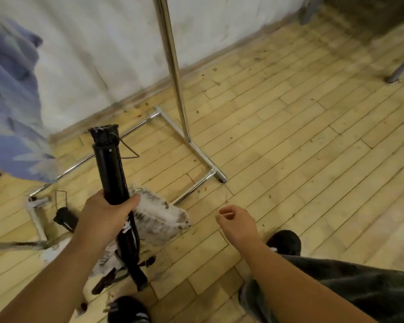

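Black stand pole (111, 166), held near upright in 1 hand above the plank floor (289, 159).
The left hand (103, 215) wraps the tube at about mid-length, fingers and thumb curled fully round it. Above the grip are the smooth stiff tube, a knobbed cap and a thin wire loop (128, 148). Below it the folded struts (135, 271) reach the floor. It looks rigid, moderately heavy and slick-skinned, so a full wrap on the tube is safest; the wire loop and struts could snag or swing. The right hand (237, 221), well apart to the right of the grip, hangs loosely curled with nothing seen in it. A grey-white fluffy pad (160, 217) lies just behind the grip, and a chrome garment rack (196, 150) stands beyond it.
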The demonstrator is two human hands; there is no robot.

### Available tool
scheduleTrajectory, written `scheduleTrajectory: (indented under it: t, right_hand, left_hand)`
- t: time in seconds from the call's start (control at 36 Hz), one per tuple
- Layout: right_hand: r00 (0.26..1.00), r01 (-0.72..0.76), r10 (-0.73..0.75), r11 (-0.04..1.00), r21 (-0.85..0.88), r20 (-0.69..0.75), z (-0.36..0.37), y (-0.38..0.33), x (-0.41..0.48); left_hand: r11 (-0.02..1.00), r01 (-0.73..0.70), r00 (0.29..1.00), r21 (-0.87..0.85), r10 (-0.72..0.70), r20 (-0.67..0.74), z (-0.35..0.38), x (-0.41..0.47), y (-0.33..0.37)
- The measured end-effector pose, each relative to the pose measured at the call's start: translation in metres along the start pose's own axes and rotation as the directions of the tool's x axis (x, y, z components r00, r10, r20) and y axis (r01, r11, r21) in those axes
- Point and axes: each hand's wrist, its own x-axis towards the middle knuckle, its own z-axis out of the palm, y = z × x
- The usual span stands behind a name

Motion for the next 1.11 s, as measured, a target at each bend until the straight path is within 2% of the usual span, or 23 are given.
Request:
scheduleTrajectory:
  t: [0.14, 0.39, 0.56, 0.83, 0.89, 1.0, 1.11]
  right_hand:
    - [0.991, -0.089, 0.082, 0.994, -0.069, -0.106, 0.001, 0.023, 0.062]
    - [0.97, -0.225, 0.206, 0.963, -0.15, -0.131, 0.02, 0.048, 0.155]
    - [0.973, -0.223, 0.193, 0.93, -0.291, -0.127, 0.042, 0.062, 0.187]
    - [0.97, -0.241, 0.213, 0.885, -0.399, -0.113, 0.045, 0.075, 0.204]
    - [0.977, -0.214, 0.194, 0.921, -0.325, -0.094, 0.046, 0.062, 0.195]
    - [0.991, -0.132, 0.133, 0.991, 0.008, -0.032, 0.056, 0.02, 0.164]
    - [0.986, 0.021, -0.044, 0.989, 0.146, 0.161, 0.055, -0.036, 0.117]
  left_hand:
    - [0.999, 0.05, 0.999, -0.004, -0.05, 0.009, 0.026, 0.035, -0.003]
    - [0.989, 0.145, 0.986, 0.009, -0.145, 0.087, 0.059, 0.08, -0.008]
    - [0.984, 0.175, 0.976, 0.031, -0.177, 0.129, 0.071, 0.094, -0.018]
    - [0.974, 0.222, 0.962, -0.038, -0.213, 0.17, 0.076, 0.09, -0.027]
    - [0.971, 0.231, 0.961, -0.06, -0.218, 0.169, 0.075, 0.087, -0.029]
    - [0.97, 0.235, 0.96, -0.057, -0.223, 0.169, 0.071, 0.072, -0.026]
    - [0.972, 0.229, 0.962, -0.057, -0.217, 0.168, 0.061, 0.055, -0.022]
